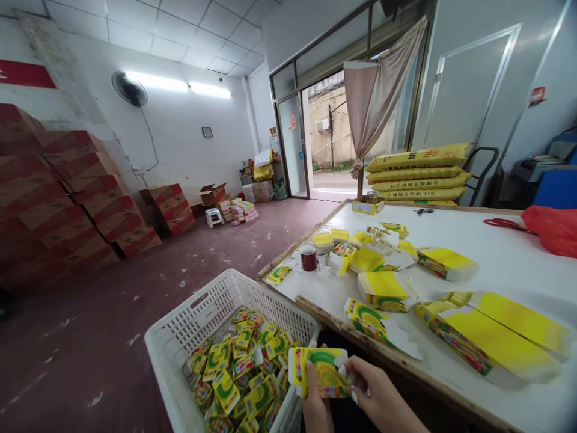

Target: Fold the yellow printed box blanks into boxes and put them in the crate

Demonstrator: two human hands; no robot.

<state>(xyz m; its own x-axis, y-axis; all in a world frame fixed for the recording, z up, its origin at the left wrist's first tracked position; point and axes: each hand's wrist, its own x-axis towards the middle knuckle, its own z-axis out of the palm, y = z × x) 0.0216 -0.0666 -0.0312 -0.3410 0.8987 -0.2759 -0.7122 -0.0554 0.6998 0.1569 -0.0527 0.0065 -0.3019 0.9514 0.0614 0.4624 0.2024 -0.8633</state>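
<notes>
My left hand [315,403] is closed around a small yellow-and-green printed carton [327,367], thumb across its front. The carton lies sideways above the edge of the basket, its white end flap standing out on the right. My right hand [372,388] is at that end, fingers pinched together. Something small and greyish shows between those fingers, too unclear to name. Below and to the left, a white plastic basket [229,278] holds a heap of filled-looking yellow cartons [225,391].
On the white table [505,240] lie stacks of flat yellow cartons [496,331], a brown mug [309,257] and a red plastic bag [554,228]. Yellow sacks [415,174] are piled behind it. Red-brown boxes [99,198] stand along the left wall; a white stool [214,217] is nearby.
</notes>
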